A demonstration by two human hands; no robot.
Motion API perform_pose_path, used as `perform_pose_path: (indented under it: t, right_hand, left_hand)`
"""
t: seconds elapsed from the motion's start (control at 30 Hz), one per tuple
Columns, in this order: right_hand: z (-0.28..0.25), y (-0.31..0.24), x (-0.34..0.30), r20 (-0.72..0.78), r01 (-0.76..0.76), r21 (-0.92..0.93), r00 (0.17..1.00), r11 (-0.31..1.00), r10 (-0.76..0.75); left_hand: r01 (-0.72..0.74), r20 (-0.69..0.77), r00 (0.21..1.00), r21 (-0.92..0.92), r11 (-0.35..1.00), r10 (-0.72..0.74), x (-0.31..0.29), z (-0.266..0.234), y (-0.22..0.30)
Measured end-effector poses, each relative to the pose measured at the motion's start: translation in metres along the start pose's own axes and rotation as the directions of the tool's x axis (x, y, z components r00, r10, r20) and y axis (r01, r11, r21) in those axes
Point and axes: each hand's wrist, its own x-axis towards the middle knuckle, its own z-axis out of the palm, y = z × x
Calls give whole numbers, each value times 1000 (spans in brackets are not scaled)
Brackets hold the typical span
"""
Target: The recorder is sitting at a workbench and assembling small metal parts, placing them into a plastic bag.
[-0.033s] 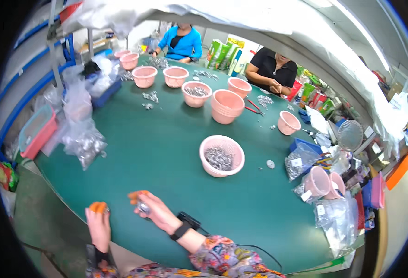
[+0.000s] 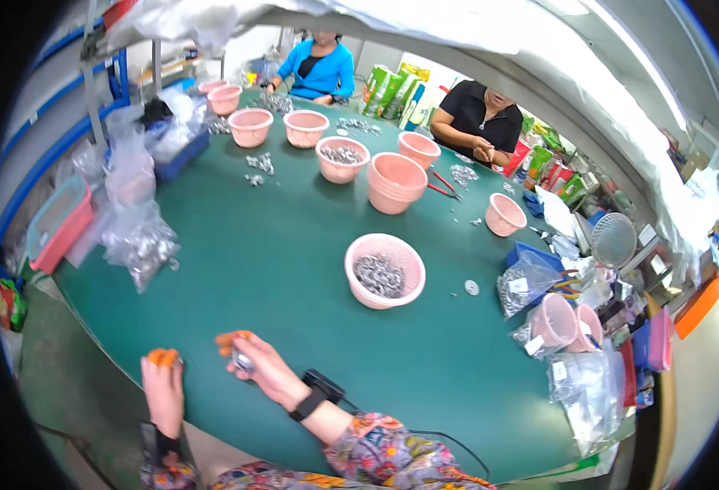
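Observation:
My right hand (image 2: 265, 367), with orange covers on its fingertips and a black wristband, is closed around small shiny silver metal parts (image 2: 242, 360) over the near left of the table. To its left, at the table's edge, my left hand (image 2: 163, 394) has its orange-covered fingers curled together. A bit of grey shows at these fingertips, too small to name. Ahead of my hands and to the right, a pink plastic basket (image 2: 412, 260) stands upright with a heap of small silver metal parts (image 2: 378, 276) in it.
Several pink bowls (image 2: 396, 184) stand farther back on the green table (image 2: 278, 245), beside red-handled pliers (image 2: 443, 189). Clear bags (image 2: 143, 245) of metal parts lie left; bags, baskets and a blue tray (image 2: 531, 257) crowd the right. Two people (image 2: 318, 69) sit opposite. A cable (image 2: 457, 445) trails near my right sleeve.
The whole view has shifted slightly, the table's contents appearing a little farther left. My right hand keeps hold of the metal parts, and both hands stay in nearly the same pose.

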Motion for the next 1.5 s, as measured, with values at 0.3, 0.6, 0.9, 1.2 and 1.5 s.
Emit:
perform_pose_path:
  t: [0.3, 0.6, 0.9, 1.2, 1.5]
  right_hand:
    - [-22, -31, 7, -167, 44, 158, 986, 986, -17]
    - [-60, -61, -36, -380, 139, 145, 922, 980, -75]
    - [-57, -68, -27, -391, 151, -21, 908, 988, -148]
    - [-53, -66, -27, -504, 281, -486, 683, 827, -528]
    - [-49, -77, -30, -507, 331, -396, 698, 856, -505]
  left_hand:
    - [429, 245, 902, -593, 681, -356, 75, 52, 12]
    - [535, 503, 817, -844, 42, -283, 120, 122, 147]
    - [439, 364, 876, -875, 206, -317, 102, 149, 145]
    - [575, 584, 803, -811, -107, -116, 96, 139, 148]
    - [652, 710, 691, -530, -542, 137, 94, 146, 137]
